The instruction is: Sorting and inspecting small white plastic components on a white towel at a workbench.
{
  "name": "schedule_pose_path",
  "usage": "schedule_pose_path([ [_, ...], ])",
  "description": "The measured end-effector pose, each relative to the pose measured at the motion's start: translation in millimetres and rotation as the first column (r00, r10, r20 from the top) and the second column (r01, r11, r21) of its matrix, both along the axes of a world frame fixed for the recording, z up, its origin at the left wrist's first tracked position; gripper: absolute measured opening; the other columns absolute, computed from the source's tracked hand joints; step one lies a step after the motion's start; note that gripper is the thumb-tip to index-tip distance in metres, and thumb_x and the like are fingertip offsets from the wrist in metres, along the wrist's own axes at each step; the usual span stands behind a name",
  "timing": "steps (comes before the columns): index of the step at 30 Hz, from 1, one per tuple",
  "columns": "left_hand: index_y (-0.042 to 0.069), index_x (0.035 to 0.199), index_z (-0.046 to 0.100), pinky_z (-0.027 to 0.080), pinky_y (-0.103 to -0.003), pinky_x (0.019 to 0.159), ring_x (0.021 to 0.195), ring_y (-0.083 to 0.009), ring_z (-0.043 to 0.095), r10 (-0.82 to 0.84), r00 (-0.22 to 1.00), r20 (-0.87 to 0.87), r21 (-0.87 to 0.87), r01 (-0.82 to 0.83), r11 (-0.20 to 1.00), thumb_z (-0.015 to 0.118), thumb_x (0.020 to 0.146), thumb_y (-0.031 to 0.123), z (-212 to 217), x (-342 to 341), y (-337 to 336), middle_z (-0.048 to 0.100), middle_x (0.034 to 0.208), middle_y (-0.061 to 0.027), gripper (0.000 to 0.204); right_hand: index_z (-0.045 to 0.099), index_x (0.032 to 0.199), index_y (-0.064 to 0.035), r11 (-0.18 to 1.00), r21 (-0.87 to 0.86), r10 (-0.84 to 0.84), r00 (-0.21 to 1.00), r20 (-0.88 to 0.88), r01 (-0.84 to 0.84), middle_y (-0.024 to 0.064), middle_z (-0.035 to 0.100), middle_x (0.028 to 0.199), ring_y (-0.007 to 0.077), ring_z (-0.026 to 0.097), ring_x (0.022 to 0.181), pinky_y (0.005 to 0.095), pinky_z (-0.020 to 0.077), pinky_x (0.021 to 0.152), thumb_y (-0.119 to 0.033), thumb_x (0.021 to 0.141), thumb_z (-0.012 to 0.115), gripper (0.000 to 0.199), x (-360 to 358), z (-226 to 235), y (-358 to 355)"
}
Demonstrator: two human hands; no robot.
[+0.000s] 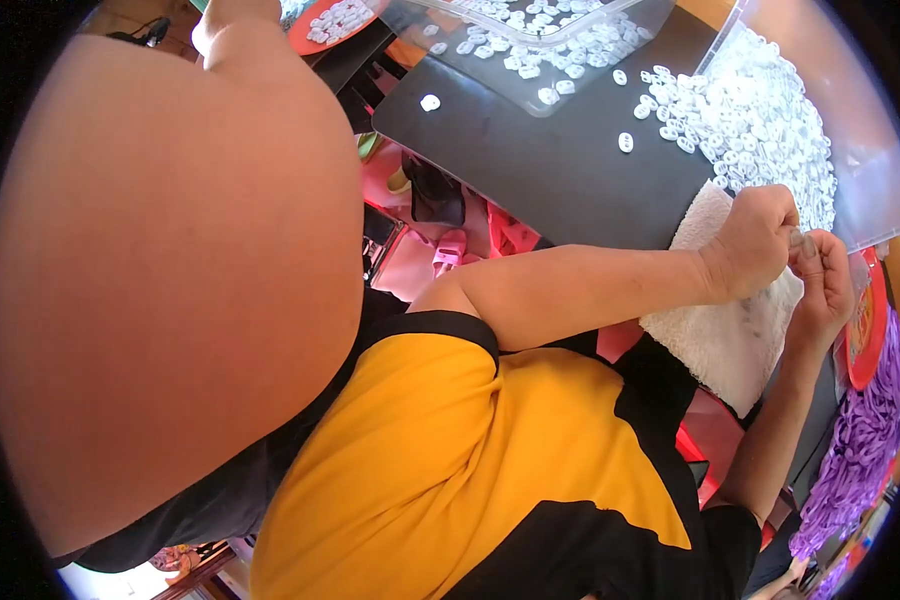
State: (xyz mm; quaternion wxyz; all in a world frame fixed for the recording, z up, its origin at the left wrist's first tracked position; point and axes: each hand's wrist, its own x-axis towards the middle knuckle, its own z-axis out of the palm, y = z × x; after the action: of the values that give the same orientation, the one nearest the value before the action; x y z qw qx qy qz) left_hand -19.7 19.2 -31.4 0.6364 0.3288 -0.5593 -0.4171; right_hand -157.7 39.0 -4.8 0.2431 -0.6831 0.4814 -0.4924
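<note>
My left hand (755,240) and my right hand (822,290) meet at the right, over a white towel (720,350) on the table's edge. Their fingertips pinch a small pale piece (802,243) together; its shape is too small to tell. Just beyond the hands lies a big heap of small white ring-like pieces (760,120) on a clear sheet. My yellow and black shirt fills the lower middle.
A large blurred bare arm (170,300) close to the camera fills the left. The black table (550,170) carries a few loose white pieces (625,142), and a clear tub (540,45) of them stands behind. A purple heap (860,450) and red dish (865,325) lie at right.
</note>
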Motion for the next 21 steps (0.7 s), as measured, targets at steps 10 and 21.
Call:
schedule_pose_path([
  [10, -0.005, 0.080, 0.059, 0.047, -0.030, 0.057, 0.062, -0.0158, 0.059, -0.103, 0.985, -0.140, 0.192, 0.129, 0.973, 0.061, 0.081, 0.005, 4, -4, 0, 0.061, 0.070, -0.0111, 0.010, 0.062, 0.098, -0.0004, 0.998, 0.048, -0.047, 0.998, 0.049, 0.045, -0.0018, 0.059, 0.086, 0.0050, 0.052, 0.076, 0.0188, 0.0425, 0.069, -0.010, 0.095, 0.058, 0.011, -14, -5, -7],
  [21, 0.000, 0.079, 0.055, 0.045, -0.024, 0.049, 0.059, -0.0101, 0.055, -0.279, 0.923, -0.265, 0.359, 0.363, 0.860, 0.058, 0.086, 0.009, 19, 10, 4, 0.057, 0.071, -0.0039, 0.012, 0.060, 0.092, 0.0014, 0.991, 0.096, -0.095, 0.995, -0.030, 0.098, 0.0005, 0.057, 0.080, 0.0075, 0.051, 0.075, 0.0228, 0.0435, 0.069, -0.011, 0.092, 0.056, 0.013, -3, 8, -1],
])
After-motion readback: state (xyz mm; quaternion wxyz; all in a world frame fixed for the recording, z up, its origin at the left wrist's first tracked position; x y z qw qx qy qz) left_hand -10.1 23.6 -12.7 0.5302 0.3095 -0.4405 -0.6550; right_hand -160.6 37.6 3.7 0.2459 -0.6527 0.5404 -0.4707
